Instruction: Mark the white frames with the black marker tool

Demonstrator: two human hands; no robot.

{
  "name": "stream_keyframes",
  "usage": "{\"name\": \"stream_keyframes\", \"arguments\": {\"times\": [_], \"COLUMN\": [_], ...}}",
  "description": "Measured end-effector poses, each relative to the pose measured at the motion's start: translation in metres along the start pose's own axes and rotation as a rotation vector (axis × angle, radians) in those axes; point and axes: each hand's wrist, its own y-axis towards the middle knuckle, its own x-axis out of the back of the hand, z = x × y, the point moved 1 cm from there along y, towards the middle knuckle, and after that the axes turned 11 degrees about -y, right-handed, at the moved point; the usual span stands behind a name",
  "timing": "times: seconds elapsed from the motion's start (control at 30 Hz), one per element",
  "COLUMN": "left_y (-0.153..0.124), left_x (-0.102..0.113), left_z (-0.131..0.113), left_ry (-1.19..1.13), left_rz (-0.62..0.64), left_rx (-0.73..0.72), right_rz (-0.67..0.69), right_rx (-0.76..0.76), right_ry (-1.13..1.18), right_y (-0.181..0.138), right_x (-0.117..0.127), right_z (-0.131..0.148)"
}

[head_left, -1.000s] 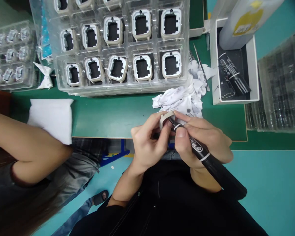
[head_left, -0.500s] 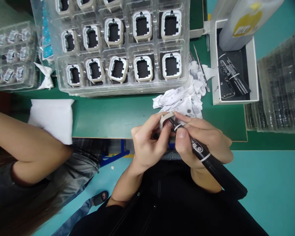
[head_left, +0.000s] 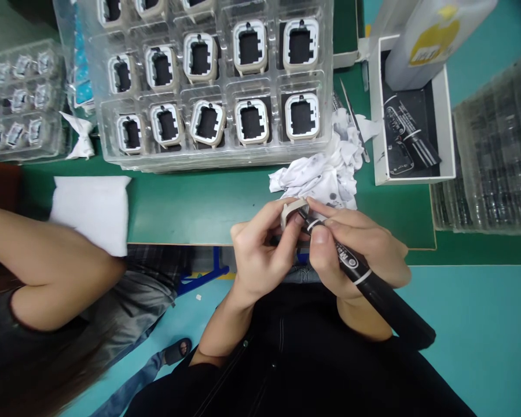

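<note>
Pinching beige frame in left hand, at near edge of green table; gripping black marker in right hand, pointing it into frame — partly hiding tip behind fingers. Facing crumpled cloth just beyond, lying partly in way of clear tray of frames. Having white box, with bottle and second marker inside, at right — folded white cloth and co-worker's arm at left.

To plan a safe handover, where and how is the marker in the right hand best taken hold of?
Probably by the thick black rear end of the marker, approached from the picture's lower right, fingers around it. That end sticks out free behind the right hand, while the tip points toward the beige frame.
</note>
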Motion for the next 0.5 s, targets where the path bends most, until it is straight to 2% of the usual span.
{"name": "stream_keyframes", "arguments": {"times": [0.27,0.5], "left_y": [0.0013,0.0014], "left_x": [-0.0004,-0.0006], "left_z": [-0.0005,0.0003], "left_ry": [0.005,0.005], "left_rz": [0.000,-0.001], "left_rx": [-0.013,-0.018], "right_rz": [-0.027,0.022], "right_rx": [0.025,0.020], "right_ry": [0.008,0.005], "right_y": [0.0006,-0.0009], "right_x": [-0.0009,-0.0011], "right_z": [-0.0006,-0.0031]}}
